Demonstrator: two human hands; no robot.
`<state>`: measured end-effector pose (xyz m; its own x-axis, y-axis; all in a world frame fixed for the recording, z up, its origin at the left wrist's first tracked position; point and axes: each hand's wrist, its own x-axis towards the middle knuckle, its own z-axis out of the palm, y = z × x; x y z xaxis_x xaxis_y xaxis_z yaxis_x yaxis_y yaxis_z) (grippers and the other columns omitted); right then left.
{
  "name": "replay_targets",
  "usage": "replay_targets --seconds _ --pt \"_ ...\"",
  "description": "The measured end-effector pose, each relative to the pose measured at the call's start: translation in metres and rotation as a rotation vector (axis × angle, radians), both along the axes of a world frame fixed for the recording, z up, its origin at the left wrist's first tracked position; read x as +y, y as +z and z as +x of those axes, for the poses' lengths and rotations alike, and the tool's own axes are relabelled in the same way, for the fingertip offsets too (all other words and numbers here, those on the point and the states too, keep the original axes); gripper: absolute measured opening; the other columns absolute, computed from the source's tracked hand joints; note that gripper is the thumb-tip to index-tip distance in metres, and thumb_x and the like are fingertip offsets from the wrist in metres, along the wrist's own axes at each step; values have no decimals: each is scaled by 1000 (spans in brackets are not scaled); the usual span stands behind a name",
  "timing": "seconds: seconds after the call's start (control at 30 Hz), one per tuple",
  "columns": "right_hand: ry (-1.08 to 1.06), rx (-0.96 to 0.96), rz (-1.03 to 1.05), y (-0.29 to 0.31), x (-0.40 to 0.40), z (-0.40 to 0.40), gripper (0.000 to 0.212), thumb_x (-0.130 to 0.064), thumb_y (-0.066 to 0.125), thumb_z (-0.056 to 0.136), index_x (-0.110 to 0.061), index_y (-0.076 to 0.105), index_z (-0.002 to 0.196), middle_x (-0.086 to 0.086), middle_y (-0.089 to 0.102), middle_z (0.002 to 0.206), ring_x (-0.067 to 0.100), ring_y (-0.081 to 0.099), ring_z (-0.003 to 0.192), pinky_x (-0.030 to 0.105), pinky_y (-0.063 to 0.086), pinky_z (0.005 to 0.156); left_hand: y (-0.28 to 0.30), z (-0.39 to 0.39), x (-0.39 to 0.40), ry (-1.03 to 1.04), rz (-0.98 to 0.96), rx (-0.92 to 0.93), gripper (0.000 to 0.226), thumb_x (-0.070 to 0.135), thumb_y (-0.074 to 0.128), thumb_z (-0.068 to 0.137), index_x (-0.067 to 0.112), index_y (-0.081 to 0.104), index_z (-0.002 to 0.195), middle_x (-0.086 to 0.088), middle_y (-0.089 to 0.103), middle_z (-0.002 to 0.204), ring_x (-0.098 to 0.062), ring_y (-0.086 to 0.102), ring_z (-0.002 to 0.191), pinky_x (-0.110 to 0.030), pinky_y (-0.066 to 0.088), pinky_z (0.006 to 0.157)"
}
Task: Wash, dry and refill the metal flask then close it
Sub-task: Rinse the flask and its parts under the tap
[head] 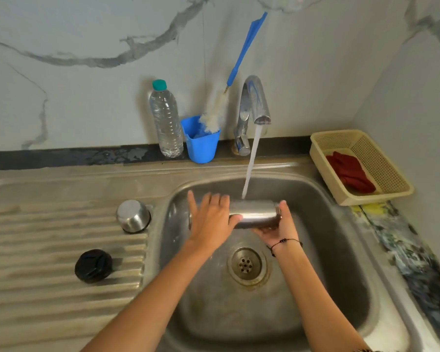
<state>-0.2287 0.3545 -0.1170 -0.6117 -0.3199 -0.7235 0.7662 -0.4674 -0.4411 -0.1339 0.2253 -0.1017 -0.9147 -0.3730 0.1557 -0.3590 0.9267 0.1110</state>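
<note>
**Flask lying sideways under the tap, one hand at each end**

I hold the metal flask [254, 210] in the middle of the frame, over the sink [341, 250]. Its long axis runs left to right across the picture, almost level, so it lies across my forearms and not along them. The water stream [250, 163] from the tap [254, 100] falls on its upper side, near the middle of the body. My left hand [211, 219] lies over the left part, fingers spread and nearly straight, the thumb along the front; it presses more than it grips. My right hand [281, 224] cups the right end from below, fingers curled around the end. Both hands touch the flask, so neither is nearer. Which end is the mouth I cannot tell. I judge the next move is to turn the body under the stream, and wet steel may slip.

The flask is a smooth, brushed-steel cylinder, shiny where wet. At the left of the frame, on the ribbed steel drainboard [48, 250], stand a steel cap [133, 215], dome-shaped, and a black round stopper [93, 266], well apart from the flask. At the wall behind stand a clear plastic bottle [166, 120] and a blue cup [201, 142] with a bottle brush [214, 115]. At the right, a cream mesh basket [381, 161] holds a red cloth [349, 171], soft and crumpled.
</note>
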Motion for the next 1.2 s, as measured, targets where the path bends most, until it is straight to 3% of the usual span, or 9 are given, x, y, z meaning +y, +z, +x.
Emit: replay_targets --seconds 0.13,0.3,0.47,0.53,0.63,0.73,0.93,1.1,1.2 --pt "-129 -162 -109 -14 1 8 61 -50 59 85 -9 47 127 20 54 126 36 56 103 53 49 79 14 -15 -8 -101 -214 -60 55 59 48 87 17 62 119 -8 62 121 -30 45 129 -69 -9 106" --pt "-268 -312 -238 -13 -1 13 62 -50 57 86 -8 45 130 20 53 127 41 54 112 56 48 82 17 -36 -1 -8 -184 159 69 65 62 69 16 62 117 -25 41 144 -42 30 138 -73 6 102" --pt "-328 -157 -311 2 0 22 52 -39 60 87 -3 52 123 23 57 121 39 57 109 53 49 89 23 -50 17 290 697 451 111 45 75 75 9 4 151 -24 6 156 -39 18 143 -55 25 111" --pt "-218 -17 -290 8 6 31 38 -32 58 87 -1 57 111 24 58 123 38 57 112 49 51 89 29 -55 19 353 1196 502 107 34 72 82 14 -7 152 -15 21 155 -29 34 137 -39 34 109" --pt "125 205 -281 7 18 39 55 -26 73 68 1 55 114 24 58 123 37 54 115 42 51 90 34 -60 19 428 1420 529 87 26 63 90 23 3 153 -7 43 145 -21 54 117 -32 47 94" --pt "398 381 -167 13 18 28 92 -30 85 56 5 41 129 29 49 126 38 52 110 44 52 82 35 -60 15 426 1437 624 75 25 58 92 24 14 152 -6 49 139 -18 59 106 -32 51 87" --pt "634 607 114 48 -5 9 66 -60 45 81 -14 48 129 16 64 116 28 64 103 42 53 87 35 -36 32 317 1324 599 72 32 54 91 33 15 151 0 43 145 -16 55 118 -40 47 100" --pt "543 574 70 54 -12 12 53 -52 31 95 -14 60 119 13 70 104 23 68 90 30 56 69 46 -33 46 133 925 493 66 30 38 102 20 -2 153 3 5 160 -6 8 144 -20 8 117" --pt "490 584 -15 53 -11 12 50 -51 29 96 -18 61 115 10 71 104 18 68 91 27 57 71 47 -34 51 -4 692 441 59 25 29 104 15 -5 151 2 -16 158 -4 -15 142 -11 -10 111"
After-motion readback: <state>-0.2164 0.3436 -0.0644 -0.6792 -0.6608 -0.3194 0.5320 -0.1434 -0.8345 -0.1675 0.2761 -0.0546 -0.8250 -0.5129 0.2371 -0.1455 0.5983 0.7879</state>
